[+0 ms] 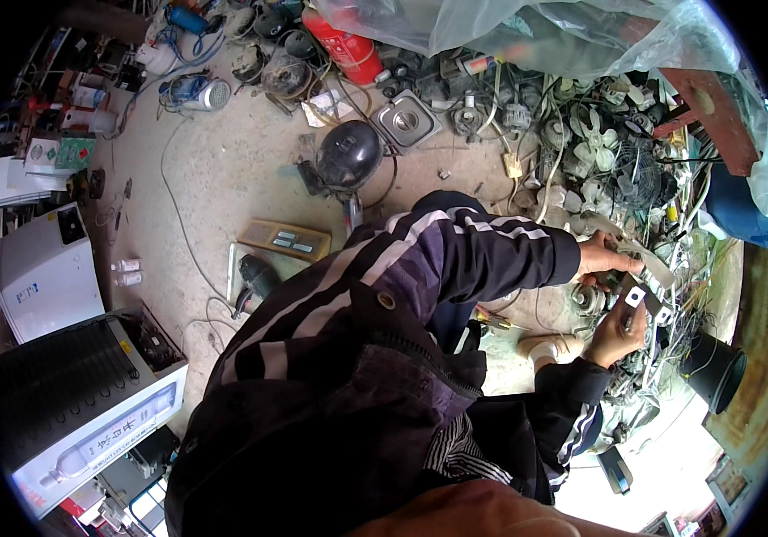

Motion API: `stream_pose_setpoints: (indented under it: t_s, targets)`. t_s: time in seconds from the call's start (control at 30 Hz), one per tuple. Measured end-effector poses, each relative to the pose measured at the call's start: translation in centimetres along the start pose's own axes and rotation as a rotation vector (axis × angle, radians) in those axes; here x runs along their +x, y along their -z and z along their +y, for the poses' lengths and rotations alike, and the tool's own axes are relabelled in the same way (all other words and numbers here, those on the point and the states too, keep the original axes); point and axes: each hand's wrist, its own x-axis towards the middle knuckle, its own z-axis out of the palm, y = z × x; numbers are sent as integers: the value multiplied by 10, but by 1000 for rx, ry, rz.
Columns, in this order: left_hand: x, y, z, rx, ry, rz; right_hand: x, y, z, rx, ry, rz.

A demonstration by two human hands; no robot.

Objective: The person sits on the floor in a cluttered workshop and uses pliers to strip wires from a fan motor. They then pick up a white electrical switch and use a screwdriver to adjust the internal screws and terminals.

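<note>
Both of my hands are at the right, over a heap of scrap parts. My left hand [606, 257], the upper one, is closed with thumb and fingers on a curved, pale flat strip [657, 268]. Just below it, my right hand [618, 335] grips a dark, flat metal bracket [651, 305] that has light square patches. The strip and bracket lie close together; whether they are joined I cannot tell. Beneath my hands sits a small round metal part [589, 300], partly hidden.
Fan blades [595, 141], motors and cables crowd the upper right. A black bucket [713, 371] stands at the right edge. Farther off are a dark helmet [349, 154], a metal pan lid [407, 121] and a red cylinder [345, 52]. An appliance [89, 394] lies lower left.
</note>
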Motion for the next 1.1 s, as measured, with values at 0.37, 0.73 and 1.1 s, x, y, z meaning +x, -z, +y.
stream_pose_setpoints:
  t_s: [0.37,0.73,1.1]
  targets:
    - [8,3,-7,59,-7,33,-2,-5,1,267,-191,39]
    - [0,2,-1,55,-60,17,2,1,-22,182,-42,34]
    - [13,13,5,-41,70,-163,6,5,-24,284,-105,10]
